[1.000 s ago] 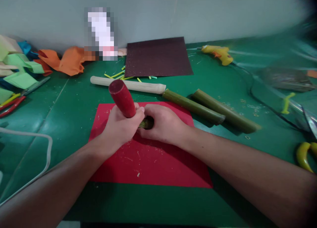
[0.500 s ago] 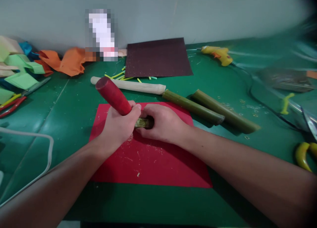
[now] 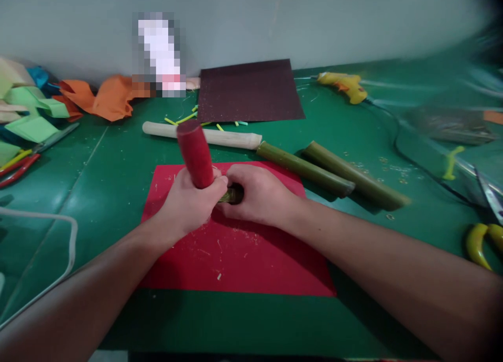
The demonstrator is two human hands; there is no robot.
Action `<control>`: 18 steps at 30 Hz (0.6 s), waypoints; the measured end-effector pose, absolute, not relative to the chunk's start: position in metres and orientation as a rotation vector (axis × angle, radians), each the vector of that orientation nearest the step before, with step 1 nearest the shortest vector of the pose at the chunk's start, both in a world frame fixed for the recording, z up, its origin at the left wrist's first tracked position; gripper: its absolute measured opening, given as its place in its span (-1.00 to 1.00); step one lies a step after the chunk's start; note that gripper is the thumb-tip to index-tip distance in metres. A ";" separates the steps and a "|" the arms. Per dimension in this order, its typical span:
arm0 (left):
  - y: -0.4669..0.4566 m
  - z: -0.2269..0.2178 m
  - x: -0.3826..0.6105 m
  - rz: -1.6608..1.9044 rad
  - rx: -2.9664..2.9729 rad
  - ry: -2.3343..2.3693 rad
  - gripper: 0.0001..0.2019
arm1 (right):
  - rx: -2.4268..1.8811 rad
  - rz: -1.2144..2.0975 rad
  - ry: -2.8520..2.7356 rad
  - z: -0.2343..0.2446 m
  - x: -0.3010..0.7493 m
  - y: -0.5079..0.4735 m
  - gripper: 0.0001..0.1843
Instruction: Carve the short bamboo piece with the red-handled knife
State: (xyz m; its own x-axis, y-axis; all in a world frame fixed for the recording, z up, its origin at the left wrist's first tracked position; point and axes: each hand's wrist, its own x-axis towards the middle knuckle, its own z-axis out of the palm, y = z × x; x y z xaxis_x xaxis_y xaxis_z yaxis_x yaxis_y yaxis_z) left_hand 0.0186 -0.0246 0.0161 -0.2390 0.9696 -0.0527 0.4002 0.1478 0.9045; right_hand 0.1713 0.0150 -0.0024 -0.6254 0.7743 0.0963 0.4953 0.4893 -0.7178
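My left hand [image 3: 192, 197] is wrapped round a tool with a thick red handle [image 3: 195, 155]; its working end is hidden beneath my fingers. Close against it, my right hand [image 3: 259, 194] grips a short piece of green bamboo [image 3: 232, 194], fingers behind and thumb in front. Light scratch marks show on the bamboo's skin, and most of the piece is covered by my hands. Both hands are over a red sheet [image 3: 251, 267], which is strewn with fine pale shavings.
Beyond the sheet lie a pale peeled stick [image 3: 231, 138] and two green bamboo lengths [image 3: 306, 168]. A dark brown sheet [image 3: 251, 92] and a yellow glue gun [image 3: 346, 86] are at the back. Red-handled scissors [image 3: 23, 168] lie left, yellow-handled ones [image 3: 477, 247] right.
The red handle has swung from leaning left to nearly upright, as my left hand turned and shifted slightly right. More of the bamboo piece is now covered. My right hand stays almost in place.
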 end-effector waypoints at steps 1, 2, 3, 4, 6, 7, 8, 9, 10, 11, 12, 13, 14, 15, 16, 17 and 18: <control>-0.025 0.016 0.018 1.105 1.296 1.733 -0.79 | -1.049 0.915 -2.336 -0.002 0.171 0.016 -0.83; -0.025 0.016 0.018 1.145 1.272 1.729 -0.78 | -1.044 0.903 -2.340 -0.002 0.171 0.016 -0.83; -0.024 0.016 0.019 1.185 1.268 1.716 -0.75 | -1.040 0.896 -2.337 -0.003 0.172 0.016 -0.84; -0.024 0.016 0.019 1.217 1.272 1.706 -0.72 | -1.033 0.898 -2.329 -0.003 0.172 0.016 -0.84; -0.022 0.016 0.022 1.228 1.282 1.682 -0.69 | -1.014 0.919 -2.310 -0.003 0.172 0.016 -0.83; -0.022 0.016 0.023 1.222 1.282 1.677 -0.69 | -1.004 0.930 -2.303 -0.003 0.172 0.016 -0.83; -0.021 0.017 0.025 1.210 1.275 1.677 -0.69 | -0.999 0.936 -2.300 -0.003 0.172 0.016 -0.83; -0.021 0.017 0.026 1.200 1.269 1.682 -0.69 | -0.997 0.937 -2.298 -0.003 0.172 0.015 -0.83; -0.021 0.018 0.027 1.190 1.266 1.688 -0.70 | -0.996 0.933 -2.297 -0.003 0.172 0.015 -0.83; -0.022 0.018 0.028 1.182 1.268 1.695 -0.70 | -0.995 0.925 -2.296 -0.003 0.172 0.015 -0.83; -0.022 0.019 0.028 1.176 1.274 1.703 -0.72 | -0.993 0.915 -2.297 -0.003 0.172 0.015 -0.83; -0.022 0.019 0.028 1.169 1.283 1.713 -0.73 | -0.993 0.909 -2.298 -0.003 0.172 0.015 -0.83; -0.022 0.018 0.028 1.158 1.292 1.725 -0.75 | -0.992 0.906 -2.300 -0.003 0.172 0.015 -0.83; -0.022 0.018 0.028 1.147 1.304 1.739 -0.77 | -0.990 0.906 -2.305 -0.003 0.172 0.015 -0.83; -0.023 0.017 0.027 1.132 1.318 1.752 -0.80 | -0.989 0.908 -2.311 -0.003 0.172 0.015 -0.83; -0.024 0.015 0.025 1.117 1.336 1.757 -0.81 | -0.988 0.907 -2.316 -0.002 0.172 0.016 -0.83; -0.025 0.013 0.024 1.101 1.359 1.754 -0.82 | -0.987 0.902 -2.318 -0.002 0.173 0.016 -0.82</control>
State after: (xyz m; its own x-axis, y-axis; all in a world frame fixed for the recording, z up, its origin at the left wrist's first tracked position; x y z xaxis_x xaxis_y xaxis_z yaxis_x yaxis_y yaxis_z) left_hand 0.0237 -0.0247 0.0132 -0.2494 0.9684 -0.0010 0.4204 0.1092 0.9007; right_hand 0.1726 0.0160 -0.0024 -0.6359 0.7564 0.1534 0.4537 0.5271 -0.7185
